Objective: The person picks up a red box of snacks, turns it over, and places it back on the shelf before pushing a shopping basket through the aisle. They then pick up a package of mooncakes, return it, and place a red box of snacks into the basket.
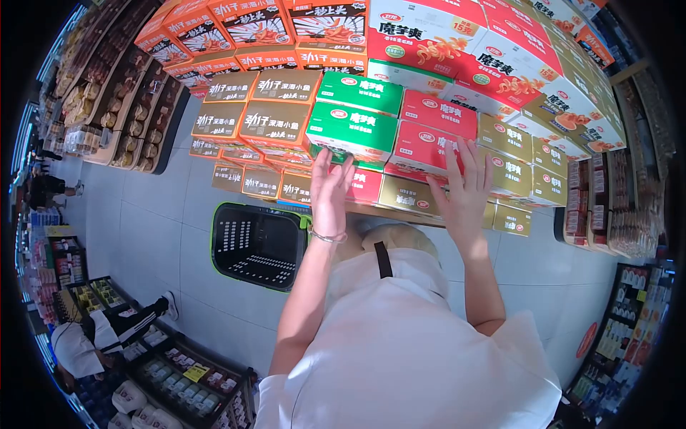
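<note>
My left hand (331, 189) is raised at the front edge of a green snack box (350, 126), its fingers stretched out with nothing in them. My right hand (463, 179) has its fingers spread over the front right part of a red snack box (421, 143), near the gold boxes (507, 171); firm contact cannot be made out. Brown-topped boxes (275, 121) stand in rows left of the green ones. Below my hands, another red box (366, 187) and a gold box (407, 196) show in a lower layer.
A black shopping basket (223, 243) with a green rim stands on the tiled floor (157, 207) to my left. Taller stacks of orange boxes (329, 28) and large white-and-red boxes (429, 36) rise behind. Shelves line both sides. Another person (78, 350) is at lower left.
</note>
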`<state>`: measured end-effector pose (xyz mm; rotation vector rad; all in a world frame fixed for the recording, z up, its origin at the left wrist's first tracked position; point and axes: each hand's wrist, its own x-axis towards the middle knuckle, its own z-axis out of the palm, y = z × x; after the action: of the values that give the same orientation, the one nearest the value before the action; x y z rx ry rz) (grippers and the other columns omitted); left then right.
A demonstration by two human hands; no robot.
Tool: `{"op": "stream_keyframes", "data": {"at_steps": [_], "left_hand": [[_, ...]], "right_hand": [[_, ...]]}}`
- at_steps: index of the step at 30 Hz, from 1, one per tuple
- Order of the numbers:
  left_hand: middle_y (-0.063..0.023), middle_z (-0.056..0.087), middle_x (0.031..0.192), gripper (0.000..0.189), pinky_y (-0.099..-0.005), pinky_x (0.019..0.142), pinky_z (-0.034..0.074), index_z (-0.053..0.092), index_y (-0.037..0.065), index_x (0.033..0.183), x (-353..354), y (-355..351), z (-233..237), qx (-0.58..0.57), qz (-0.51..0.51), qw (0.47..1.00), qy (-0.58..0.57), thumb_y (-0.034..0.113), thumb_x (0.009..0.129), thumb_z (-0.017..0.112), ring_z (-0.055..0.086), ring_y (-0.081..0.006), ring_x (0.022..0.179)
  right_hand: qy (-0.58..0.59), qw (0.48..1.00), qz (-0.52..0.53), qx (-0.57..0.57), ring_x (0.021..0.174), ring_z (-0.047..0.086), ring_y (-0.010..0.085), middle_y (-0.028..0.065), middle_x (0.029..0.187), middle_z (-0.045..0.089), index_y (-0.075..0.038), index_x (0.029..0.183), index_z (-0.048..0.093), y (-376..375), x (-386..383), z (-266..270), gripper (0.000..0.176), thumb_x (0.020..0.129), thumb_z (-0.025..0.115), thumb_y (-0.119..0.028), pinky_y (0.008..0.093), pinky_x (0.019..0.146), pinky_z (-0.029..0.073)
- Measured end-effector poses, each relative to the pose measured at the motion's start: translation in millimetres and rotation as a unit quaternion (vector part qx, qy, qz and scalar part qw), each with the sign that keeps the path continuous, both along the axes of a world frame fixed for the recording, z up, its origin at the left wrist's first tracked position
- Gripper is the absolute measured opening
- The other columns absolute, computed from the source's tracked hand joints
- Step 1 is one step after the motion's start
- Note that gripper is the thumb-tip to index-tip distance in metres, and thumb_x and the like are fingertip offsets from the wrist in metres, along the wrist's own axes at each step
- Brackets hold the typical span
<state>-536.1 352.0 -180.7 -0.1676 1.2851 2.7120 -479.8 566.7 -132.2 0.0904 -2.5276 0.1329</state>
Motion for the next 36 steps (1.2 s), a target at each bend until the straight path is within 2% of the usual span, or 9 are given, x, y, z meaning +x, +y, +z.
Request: {"op": "stream_keyframes", "data": {"at_steps": [9, 16, 19, 21, 23, 25, 27, 29, 36], "left_hand": [[-0.0117, 0.029, 0.149, 0.064, -0.0435, 0.113, 0.030, 0.029, 0.000, 0.145, 1, 3, -7, 0.080, -0.009, 0.996, 0.030, 0.031, 0.093, 0.051, 0.035, -0.0368, 0.135], [-0.0093, 0.028, 0.152, 0.061, -0.0439, 0.115, 0.027, 0.030, 0.001, 0.145, 9, 0, -13, -0.011, -0.041, 0.997, 0.061, 0.031, 0.095, 0.047, 0.032, -0.0359, 0.138], [-0.0134, 0.044, 0.142, 0.050, -0.0414, 0.110, 0.034, 0.040, -0.001, 0.138, 14, -2, -10, -0.159, -0.019, 0.985, 0.070, 0.023, 0.096, 0.051, 0.044, -0.0291, 0.131], [-0.0137, 0.053, 0.132, 0.042, -0.0383, 0.108, 0.037, 0.047, -0.002, 0.133, 18, -10, -24, -0.284, -0.021, 0.951, 0.124, 0.011, 0.093, 0.055, 0.050, -0.0239, 0.125], [-0.0126, 0.057, 0.129, 0.036, -0.0374, 0.107, 0.037, 0.054, 0.000, 0.127, 27, -16, -24, -0.316, -0.008, 0.936, 0.155, 0.003, 0.091, 0.058, 0.053, -0.0235, 0.120], [-0.0132, 0.053, 0.134, 0.033, -0.0396, 0.104, 0.037, 0.059, 0.001, 0.122, 33, -24, -19, -0.562, -0.033, 0.780, 0.274, 0.008, 0.089, 0.060, 0.050, -0.0286, 0.123], [-0.0145, 0.053, 0.135, 0.034, -0.0430, 0.105, 0.035, 0.061, 0.001, 0.120, 40, -24, -20, -0.584, -0.033, 0.757, 0.292, 0.007, 0.087, 0.061, 0.048, -0.0338, 0.125], [-0.0162, 0.052, 0.135, 0.039, -0.0465, 0.107, 0.032, 0.060, 0.002, 0.124, 45, -22, -21, -0.648, -0.059, 0.672, 0.354, 0.008, 0.086, 0.060, 0.044, -0.0352, 0.128], [-0.0186, 0.044, 0.140, 0.052, -0.0532, 0.110, 0.026, 0.054, 0.007, 0.133, 47, -8, -20, -0.692, -0.149, 0.586, 0.394, 0.012, 0.082, 0.062, 0.036, -0.0395, 0.133]], "right_hand": [[-0.045, 0.999, 0.002, 0.002, 0.128, 0.045, 0.0325, 0.0159, 0.137, 0.047, -0.007, 0.134, 0.050, -2, -12, -7, 0.057, 0.079, 0.068, -0.011, 0.0475, 0.107, 0.036], [-0.043, 0.999, 0.006, 0.010, 0.127, 0.046, 0.0332, 0.0166, 0.137, 0.048, -0.007, 0.133, 0.052, 3, -9, -13, 0.054, 0.080, 0.064, -0.010, 0.0481, 0.106, 0.037], [-0.015, 1.000, 0.022, -0.011, 0.128, 0.045, 0.0328, 0.0162, 0.138, 0.048, -0.008, 0.133, 0.052, 5, -1, -9, 0.053, 0.082, 0.065, -0.014, 0.0491, 0.107, 0.035], [0.013, 0.999, 0.031, -0.033, 0.129, 0.045, 0.0325, 0.0159, 0.138, 0.048, -0.008, 0.133, 0.052, 10, 10, -7, 0.052, 0.083, 0.065, -0.016, 0.0496, 0.108, 0.033], [0.087, 0.995, 0.036, -0.022, 0.131, 0.043, 0.0339, 0.0171, 0.139, 0.047, -0.007, 0.132, 0.052, 28, 30, -14, 0.056, 0.081, 0.070, -0.021, 0.0525, 0.110, 0.027], [0.106, 0.994, -0.004, -0.031, 0.133, 0.041, 0.0351, 0.0182, 0.140, 0.045, -0.007, 0.132, 0.052, 51, 44, -27, 0.059, 0.079, 0.072, -0.020, 0.0538, 0.110, 0.026], [0.126, 0.990, -0.040, -0.041, 0.134, 0.039, 0.0364, 0.0194, 0.142, 0.043, -0.006, 0.132, 0.052, 69, 54, -33, 0.062, 0.076, 0.075, -0.020, 0.0551, 0.111, 0.024], [0.115, 0.984, -0.131, -0.027, 0.135, 0.036, 0.0381, 0.0212, 0.145, 0.038, -0.004, 0.131, 0.052, 80, 59, -34, 0.067, 0.072, 0.079, -0.024, 0.0572, 0.110, 0.024], [0.004, 0.993, -0.107, -0.046, 0.134, 0.037, 0.0358, 0.0186, 0.144, 0.039, -0.010, 0.133, 0.052, 90, 50, -16, 0.073, 0.067, 0.082, -0.024, 0.0566, 0.110, 0.025]]}}
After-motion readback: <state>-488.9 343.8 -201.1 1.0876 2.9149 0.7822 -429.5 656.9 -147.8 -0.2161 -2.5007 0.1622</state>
